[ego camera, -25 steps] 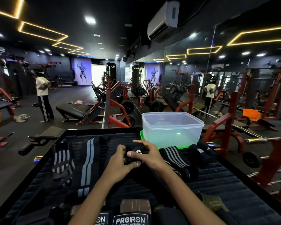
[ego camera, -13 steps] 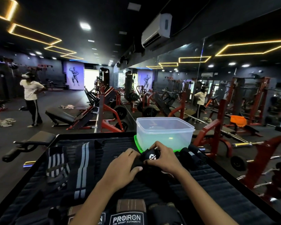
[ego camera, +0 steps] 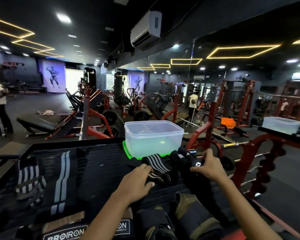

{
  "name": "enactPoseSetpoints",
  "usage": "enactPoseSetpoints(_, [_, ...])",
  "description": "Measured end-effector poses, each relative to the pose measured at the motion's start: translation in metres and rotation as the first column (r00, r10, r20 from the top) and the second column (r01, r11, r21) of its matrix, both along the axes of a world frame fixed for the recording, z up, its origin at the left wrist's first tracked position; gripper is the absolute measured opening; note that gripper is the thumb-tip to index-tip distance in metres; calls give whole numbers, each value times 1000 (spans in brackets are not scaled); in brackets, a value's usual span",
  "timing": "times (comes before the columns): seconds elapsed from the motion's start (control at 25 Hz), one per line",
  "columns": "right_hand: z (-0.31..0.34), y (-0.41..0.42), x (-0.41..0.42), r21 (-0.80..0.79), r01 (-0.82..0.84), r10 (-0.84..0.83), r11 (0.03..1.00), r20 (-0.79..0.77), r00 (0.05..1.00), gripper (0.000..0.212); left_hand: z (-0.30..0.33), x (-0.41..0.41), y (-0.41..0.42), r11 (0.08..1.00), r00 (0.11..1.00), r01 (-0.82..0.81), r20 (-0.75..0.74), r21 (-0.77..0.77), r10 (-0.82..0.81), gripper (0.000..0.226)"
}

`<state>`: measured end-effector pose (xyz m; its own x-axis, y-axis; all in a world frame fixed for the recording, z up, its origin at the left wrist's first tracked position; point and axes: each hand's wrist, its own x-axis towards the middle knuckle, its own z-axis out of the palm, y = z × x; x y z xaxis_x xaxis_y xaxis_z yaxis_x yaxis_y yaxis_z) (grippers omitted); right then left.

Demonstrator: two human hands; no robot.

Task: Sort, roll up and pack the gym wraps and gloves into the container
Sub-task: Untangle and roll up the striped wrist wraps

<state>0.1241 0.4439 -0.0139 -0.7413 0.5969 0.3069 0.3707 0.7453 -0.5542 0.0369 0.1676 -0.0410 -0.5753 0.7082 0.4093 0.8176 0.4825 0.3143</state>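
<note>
Two hands working: our left hand (ego camera: 137, 181) curls onto the striped wrap (ego camera: 157, 166), right hand (ego camera: 209, 168) pinches a rolled black wrap (ego camera: 197, 163) beside the empty container (ego camera: 153, 137), ready for packing.

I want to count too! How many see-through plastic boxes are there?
2. One clear box stands on a green lid beyond the hands at the table's far edge. The other sits far right, seemingly its reflection in the wall mirror.
</note>
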Motion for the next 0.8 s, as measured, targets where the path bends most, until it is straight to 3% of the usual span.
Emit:
enactPoseSetpoints(0.2, [-22, 20, 0, 7, 131, -130, 991, -21, 991, 64, -10, -6, -7, 994, 994, 14, 105, 112, -26, 27])
enactPoseSetpoints(0.8, [-45, 23, -19, 225, 64, -65, 972, -3, 998, 49, -18, -8, -4, 992, 991, 35, 122, 120, -50, 15])
